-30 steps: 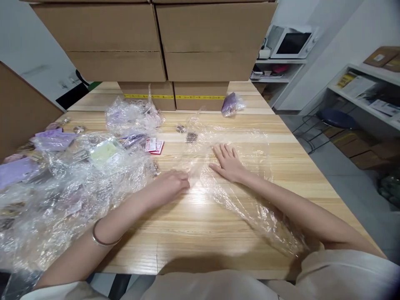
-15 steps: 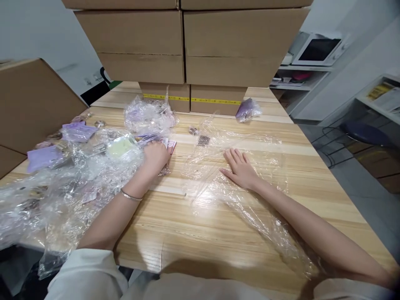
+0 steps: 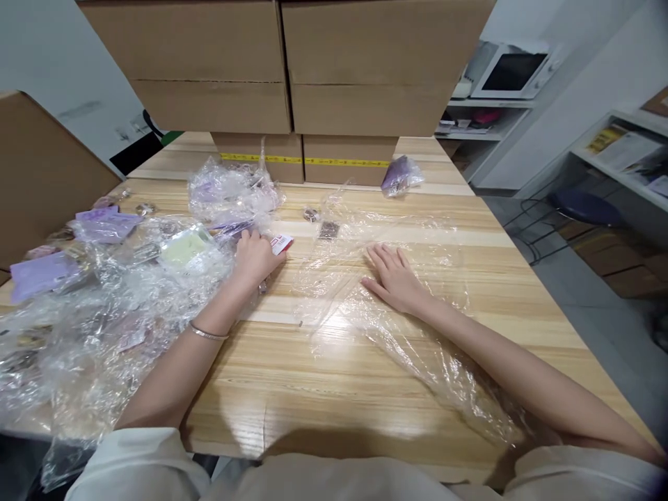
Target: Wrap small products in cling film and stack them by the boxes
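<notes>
My left hand (image 3: 255, 260) is closed, its fingers curled down at the right edge of a heap of clear plastic packets (image 3: 140, 306). A small red-and-white card (image 3: 282, 243) sticks out from under its thumb side. The fingertips are partly hidden. My right hand (image 3: 395, 280) lies flat, fingers spread, on a large clear plastic bag (image 3: 344, 271) spread on the wooden table. A small dark square packet (image 3: 328, 230) and a small round wrapped item (image 3: 310, 214) lie at the bag's upper left. Near my left hand, a pale yellow-green card (image 3: 184, 248) rests on the heap.
Cardboard boxes (image 3: 365, 62) are stacked at the table's back, with a yellow measuring tape (image 3: 344, 162) along the lowest ones. Another bundle of clear packets (image 3: 229, 191) and a purple packet (image 3: 399, 175) lie before them. A large carton (image 3: 46, 160) stands at left.
My view has turned slightly right. My left hand has shifted a little to the right with the red-and-white card, away from the heap. My right hand stays on the bag.
</notes>
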Available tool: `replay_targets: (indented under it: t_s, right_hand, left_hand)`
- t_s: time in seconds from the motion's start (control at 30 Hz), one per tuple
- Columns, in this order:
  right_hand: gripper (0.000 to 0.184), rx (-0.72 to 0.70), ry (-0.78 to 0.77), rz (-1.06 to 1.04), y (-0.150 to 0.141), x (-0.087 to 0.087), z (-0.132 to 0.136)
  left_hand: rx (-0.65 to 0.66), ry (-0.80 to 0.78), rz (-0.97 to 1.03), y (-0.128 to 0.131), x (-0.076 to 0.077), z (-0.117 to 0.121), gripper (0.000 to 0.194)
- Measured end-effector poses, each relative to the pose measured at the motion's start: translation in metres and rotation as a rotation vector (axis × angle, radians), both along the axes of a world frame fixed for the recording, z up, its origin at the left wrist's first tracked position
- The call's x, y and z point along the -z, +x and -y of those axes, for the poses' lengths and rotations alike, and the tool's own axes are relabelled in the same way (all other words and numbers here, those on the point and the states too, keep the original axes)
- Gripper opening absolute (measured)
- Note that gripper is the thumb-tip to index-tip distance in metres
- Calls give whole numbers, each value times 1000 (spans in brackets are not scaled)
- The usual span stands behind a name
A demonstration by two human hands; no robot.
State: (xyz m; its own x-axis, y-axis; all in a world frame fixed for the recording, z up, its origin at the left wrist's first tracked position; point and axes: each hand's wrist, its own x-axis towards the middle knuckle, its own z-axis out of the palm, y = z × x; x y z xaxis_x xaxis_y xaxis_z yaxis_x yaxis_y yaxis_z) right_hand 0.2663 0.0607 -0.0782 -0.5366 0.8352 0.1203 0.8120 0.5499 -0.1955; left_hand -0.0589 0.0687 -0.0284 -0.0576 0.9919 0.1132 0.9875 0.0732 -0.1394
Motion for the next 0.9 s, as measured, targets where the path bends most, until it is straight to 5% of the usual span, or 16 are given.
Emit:
replay_targets:
  t_s: [0.27,0.53,0.7,0.83,0.9]
  right_hand:
    - [76,-143,21,-190,-4,-37,44]
    - [68,-136,122,-214,-9,-65,51]
    - [44,-201,59,-157,0,-76,43]
    - [36,-93,25,-174,22,-70,24]
    - [36,-30,-5,-184,35,-61,11]
  left_hand:
    - [566,64,122,70,-35,47,46]
    - [747,226,20,111,-62,80,30]
    - [841,128,183,115,-51,68,34]
    - [762,197,470,116,-26,65,37]
    - [844,114,502,114,-16,68,36]
